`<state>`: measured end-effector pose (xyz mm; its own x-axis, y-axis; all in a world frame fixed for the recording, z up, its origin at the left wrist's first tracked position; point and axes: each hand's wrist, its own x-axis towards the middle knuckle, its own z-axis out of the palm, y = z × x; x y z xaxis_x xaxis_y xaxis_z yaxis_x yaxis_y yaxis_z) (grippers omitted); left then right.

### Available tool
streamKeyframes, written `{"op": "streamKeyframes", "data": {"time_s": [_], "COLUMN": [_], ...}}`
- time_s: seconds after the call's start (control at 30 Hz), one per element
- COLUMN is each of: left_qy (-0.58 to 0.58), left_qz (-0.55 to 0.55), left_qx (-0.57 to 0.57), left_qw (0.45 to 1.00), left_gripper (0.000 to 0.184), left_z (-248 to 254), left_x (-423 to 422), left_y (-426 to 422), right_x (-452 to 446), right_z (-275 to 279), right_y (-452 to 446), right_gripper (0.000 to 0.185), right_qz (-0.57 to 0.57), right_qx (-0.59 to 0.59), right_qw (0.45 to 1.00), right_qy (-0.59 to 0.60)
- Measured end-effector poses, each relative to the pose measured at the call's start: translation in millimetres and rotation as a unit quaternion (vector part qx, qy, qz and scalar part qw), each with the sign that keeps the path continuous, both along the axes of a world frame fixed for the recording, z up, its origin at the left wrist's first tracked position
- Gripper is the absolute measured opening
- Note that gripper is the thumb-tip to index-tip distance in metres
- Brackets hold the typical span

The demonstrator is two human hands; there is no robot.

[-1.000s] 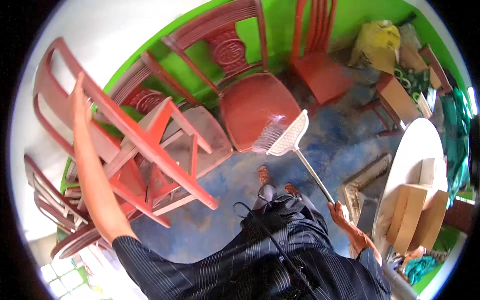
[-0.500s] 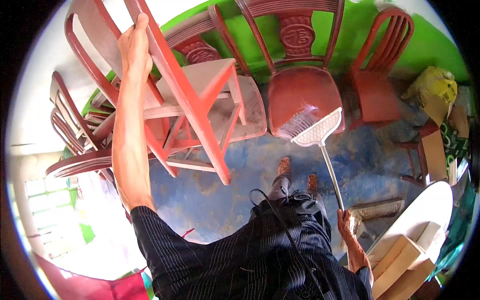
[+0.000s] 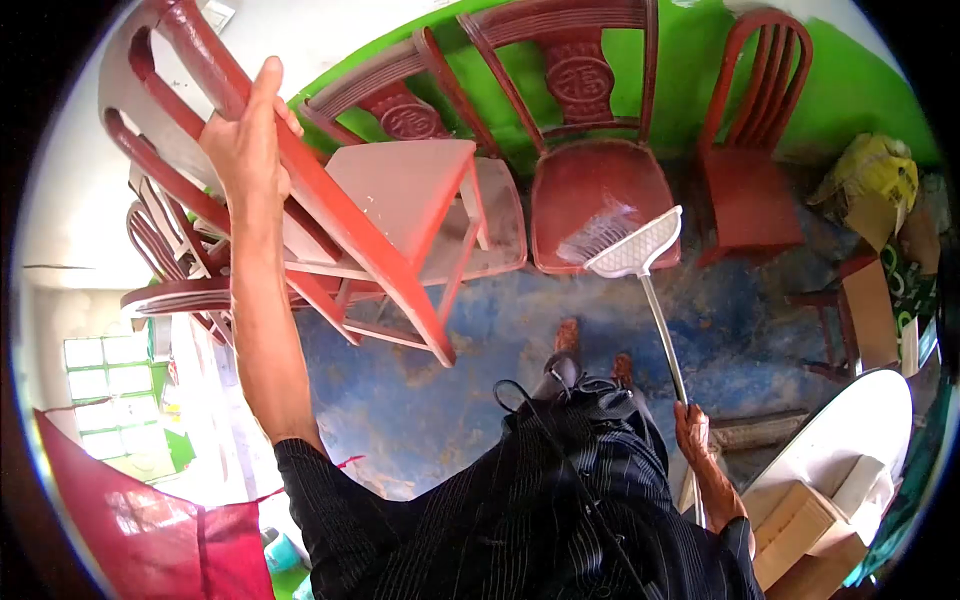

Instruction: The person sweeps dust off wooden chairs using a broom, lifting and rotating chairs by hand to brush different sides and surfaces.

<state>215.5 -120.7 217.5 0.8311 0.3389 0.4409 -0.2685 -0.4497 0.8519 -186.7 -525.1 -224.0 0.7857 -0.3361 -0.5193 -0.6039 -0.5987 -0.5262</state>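
Fingers of the left hand (image 3: 243,155) wrap the frame of a tilted chair (image 3: 350,222), probably to steady it. The right hand (image 3: 692,432) closes round the handle of a broom (image 3: 636,250), angling its bristles over a carved-back chair's seat (image 3: 600,180) (contact is unclear), likely for reach.

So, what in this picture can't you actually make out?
All in the head view:
Palm of the left hand: hidden against the tilted chair.
Top of that chair: cut off by the upper edge.
Lower end of the broom, below the right hand: hidden by the shirt.
Whether the bristles touch anything: too blurred.
Contents of the yellow bag: hidden by its sides.
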Motion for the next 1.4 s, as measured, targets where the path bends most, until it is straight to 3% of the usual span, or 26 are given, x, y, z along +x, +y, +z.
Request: {"op": "streamKeyframes", "data": {"time_s": [0.13, 0.27, 0.33, 0.6, 0.73, 0.8, 0.83, 0.97, 1.0, 1.07, 1.17, 1.4], "left_qy": [-0.080, -0.075, -0.061, -0.034, -0.006, -0.011, 0.005, 0.075, 0.043, 0.019, 0.087, 0.103], "left_qz": [0.002, -0.017, -0.039, -0.158, -0.087, -0.161, -0.208, -0.416, -0.434, -0.457, -0.532, -0.630], "left_qx": [0.004, -0.019, 0.014, 0.036, 0.029, 0.042, 0.009, -0.086, -0.018, -0.008, -0.011, 0.058], "left_qw": [0.997, 0.997, 0.997, 0.986, 0.996, 0.986, 0.978, 0.902, 0.900, 0.889, 0.842, 0.768], "left_gripper": [0.012, 0.016, 0.009, 0.012, 0.008, 0.012, 0.012, 0.015, 0.014, 0.011, 0.007, 0.010], "left_z": [-4.8, -7.6, -5.0, 0.0, 38.0, 61.6, 76.3, 115.9, 121.8, 122.9, 117.1, 114.0], "left_x": [-50.4, -83.8, -96.2, -107.1, -89.8, -72.2, -73.3, -54.0, -57.9, -73.6, -52.2, -60.7], "left_y": [-15.0, -23.2, -28.5, -66.1, -78.1, -60.8, -61.8, -65.8, -76.2, -106.4, -142.4, -251.3], "right_x": [-0.6, -0.9, 4.6, 7.1, -3.2, -16.6, -29.3, -138.2, -143.6, -138.4, -140.6, -165.7], "right_z": [-8.8, 1.0, 11.1, 25.1, 1.2, -4.7, 24.7, 49.7, 62.8, 89.2, 84.7, 54.6], "right_y": [0.5, -10.0, -16.3, -11.8, -5.0, -1.3, -3.3, -38.1, -41.2, -38.0, -15.6, -18.4], "right_gripper": [0.044, 0.045, 0.044, 0.047, 0.043, 0.042, 0.042, 0.044, 0.043, 0.043, 0.042, 0.046], "right_qz": [0.007, 0.022, 0.056, 0.057, 0.080, 0.172, 0.040, -0.045, -0.050, -0.086, -0.092, -0.130], "right_qx": [0.012, 0.014, -0.012, 0.027, 0.040, 0.031, 0.038, -0.033, -0.062, -0.052, -0.044, -0.019], "right_qw": [1.000, 0.999, 0.998, 0.998, 0.995, 0.982, 0.998, 0.998, 0.997, 0.995, 0.995, 0.991], "right_qy": [-0.020, -0.045, -0.038, 0.024, -0.035, -0.076, 0.014, 0.008, -0.006, -0.007, 0.002, 0.020]}}
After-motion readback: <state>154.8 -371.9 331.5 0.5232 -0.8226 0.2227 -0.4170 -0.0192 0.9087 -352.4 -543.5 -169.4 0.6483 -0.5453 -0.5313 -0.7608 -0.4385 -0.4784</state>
